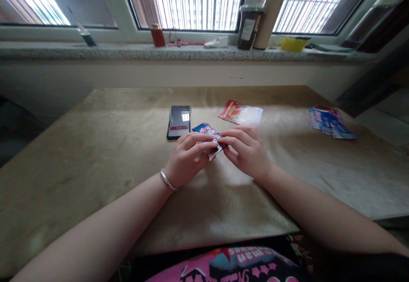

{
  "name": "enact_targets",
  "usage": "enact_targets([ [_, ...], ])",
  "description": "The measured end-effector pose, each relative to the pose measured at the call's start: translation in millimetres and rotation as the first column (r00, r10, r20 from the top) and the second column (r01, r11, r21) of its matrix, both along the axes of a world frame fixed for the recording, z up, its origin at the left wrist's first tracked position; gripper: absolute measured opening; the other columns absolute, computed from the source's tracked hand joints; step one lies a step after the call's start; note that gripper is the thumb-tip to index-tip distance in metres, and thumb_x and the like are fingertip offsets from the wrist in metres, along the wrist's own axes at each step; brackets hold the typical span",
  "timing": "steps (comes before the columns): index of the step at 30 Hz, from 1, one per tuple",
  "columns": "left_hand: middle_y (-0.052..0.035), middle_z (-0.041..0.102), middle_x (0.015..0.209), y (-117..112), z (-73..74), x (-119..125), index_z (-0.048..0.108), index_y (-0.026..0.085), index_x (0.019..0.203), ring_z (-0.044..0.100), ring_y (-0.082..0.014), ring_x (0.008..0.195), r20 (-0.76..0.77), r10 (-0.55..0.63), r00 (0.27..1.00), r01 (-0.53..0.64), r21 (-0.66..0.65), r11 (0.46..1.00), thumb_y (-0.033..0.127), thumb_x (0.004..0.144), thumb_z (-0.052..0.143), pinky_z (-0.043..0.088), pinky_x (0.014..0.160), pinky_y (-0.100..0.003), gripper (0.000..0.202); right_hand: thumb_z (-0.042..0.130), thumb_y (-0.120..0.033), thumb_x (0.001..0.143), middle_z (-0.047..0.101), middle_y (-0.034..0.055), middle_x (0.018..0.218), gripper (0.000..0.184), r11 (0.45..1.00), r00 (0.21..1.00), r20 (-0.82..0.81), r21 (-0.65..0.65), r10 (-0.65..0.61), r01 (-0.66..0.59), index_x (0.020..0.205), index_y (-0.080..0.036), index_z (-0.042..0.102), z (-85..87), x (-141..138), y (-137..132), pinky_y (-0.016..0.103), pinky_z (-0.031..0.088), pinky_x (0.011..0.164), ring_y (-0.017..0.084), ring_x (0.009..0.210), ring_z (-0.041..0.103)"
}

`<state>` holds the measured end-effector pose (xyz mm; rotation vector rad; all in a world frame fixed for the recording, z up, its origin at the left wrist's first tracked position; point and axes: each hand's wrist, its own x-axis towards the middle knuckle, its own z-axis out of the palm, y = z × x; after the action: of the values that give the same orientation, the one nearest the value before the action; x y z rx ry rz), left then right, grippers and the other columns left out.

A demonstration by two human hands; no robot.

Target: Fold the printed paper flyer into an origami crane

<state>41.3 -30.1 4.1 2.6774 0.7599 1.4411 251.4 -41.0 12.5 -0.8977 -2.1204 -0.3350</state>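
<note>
A small blue and red foil packet (207, 129) is held between my two hands, a little above or on the middle of the table; the exact height is unclear. My left hand (191, 152), with a silver bangle at the wrist, pinches its near left side. Fingers of my right hand (244, 148) close on the packet's right edge, close to the left fingertips. Part of the packet is hidden under the fingers. Just beyond my left hand lies a black phone (179, 123). A red and white printed packet or card (241, 112) lies flat beyond my right hand.
Several blue and pink packets (331, 122) lie fanned at the right of the table (79, 158). On the windowsill (121, 52) stand a red bottle (157, 35), a dark jar (250, 27), a cardboard tube (271, 13) and a yellow item (294, 44).
</note>
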Motion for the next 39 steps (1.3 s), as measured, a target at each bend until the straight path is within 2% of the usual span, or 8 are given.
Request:
enact_targets([
  [6,-0.0070,0.065,0.107,1.9,-0.6,0.4,0.061,0.020,0.107,0.062,-0.0147,0.099,0.075,-0.102,0.992,0.112,-0.138,0.984,0.016,0.085,0.061,0.053,0.087,-0.030,0.023,0.061,-0.022,0.083,0.069,0.0013,0.106,0.016,0.987,0.986,-0.080,-0.054,0.145,-0.149,0.099,-0.024,0.061,-3.7,-2.6,2.6,0.038,0.045,0.094,0.020,0.107,0.057],
  [10,-0.0073,0.066,0.107,2.4,-2.0,-0.1,0.061,0.019,0.108,0.063,-0.0141,0.099,0.083,-0.116,0.990,0.129,-0.170,0.977,0.015,0.084,0.061,0.053,0.088,-0.030,0.024,0.062,-0.025,0.083,0.070,0.0011,0.101,0.017,0.981,0.979,-0.119,-0.082,0.163,-0.174,0.100,-0.025,0.063,-6.6,-1.7,4.3,0.038,0.048,0.091,0.020,0.104,0.059],
  [15,-0.0060,0.069,0.105,2.4,-0.3,-0.6,0.062,0.019,0.101,0.061,-0.0181,0.106,0.090,-0.050,0.995,0.063,-0.145,0.987,0.017,0.083,0.063,0.049,0.095,-0.037,0.019,0.062,-0.023,0.083,0.072,0.0001,0.097,0.015,0.985,0.981,-0.125,-0.077,0.147,-0.157,0.098,-0.026,0.065,-4.9,0.3,3.5,0.039,0.048,0.091,0.020,0.101,0.060],
  [20,-0.0036,0.071,0.095,5.4,-0.1,-1.8,0.065,0.020,0.092,0.063,-0.0165,0.094,0.089,-0.010,0.996,0.018,-0.092,0.996,0.017,0.080,0.066,0.048,0.092,-0.036,0.012,0.065,-0.022,0.081,0.072,-0.0001,0.094,0.014,0.980,0.977,-0.130,-0.085,0.169,-0.181,0.095,-0.025,0.065,-3.7,0.3,3.9,0.038,0.048,0.089,0.020,0.098,0.060],
  [27,-0.0029,0.072,0.088,5.9,-2.5,-1.4,0.067,0.021,0.091,0.064,-0.0174,0.092,0.108,0.004,0.994,0.012,-0.141,0.990,0.020,0.080,0.066,0.050,0.088,-0.036,0.010,0.063,-0.024,0.083,0.072,0.0011,0.091,0.008,0.960,0.961,-0.214,-0.180,0.174,-0.214,0.091,-0.025,0.066,-7.8,-0.4,6.0,0.037,0.049,0.087,0.019,0.094,0.061],
  [33,-0.0020,0.073,0.090,4.3,-1.4,-1.1,0.067,0.021,0.086,0.067,-0.0178,0.092,0.079,0.018,0.997,-0.006,-0.154,0.988,0.019,0.081,0.067,0.044,0.096,-0.041,0.006,0.064,-0.023,0.082,0.072,0.0011,0.087,0.006,0.970,0.967,-0.212,-0.167,0.141,-0.179,0.087,-0.024,0.066,-5.0,-1.5,4.0,0.037,0.048,0.086,0.018,0.092,0.060],
  [39,-0.0026,0.073,0.084,6.2,-5.5,-1.3,0.069,0.021,0.084,0.067,-0.0170,0.086,0.185,0.034,0.982,0.012,-0.242,0.970,0.023,0.081,0.066,0.049,0.087,-0.036,0.005,0.067,-0.028,0.079,0.071,0.0026,0.088,0.013,0.964,0.958,-0.252,-0.190,0.136,-0.187,0.092,-0.024,0.066,-5.6,-2.1,3.7,0.037,0.048,0.086,0.019,0.093,0.061],
])
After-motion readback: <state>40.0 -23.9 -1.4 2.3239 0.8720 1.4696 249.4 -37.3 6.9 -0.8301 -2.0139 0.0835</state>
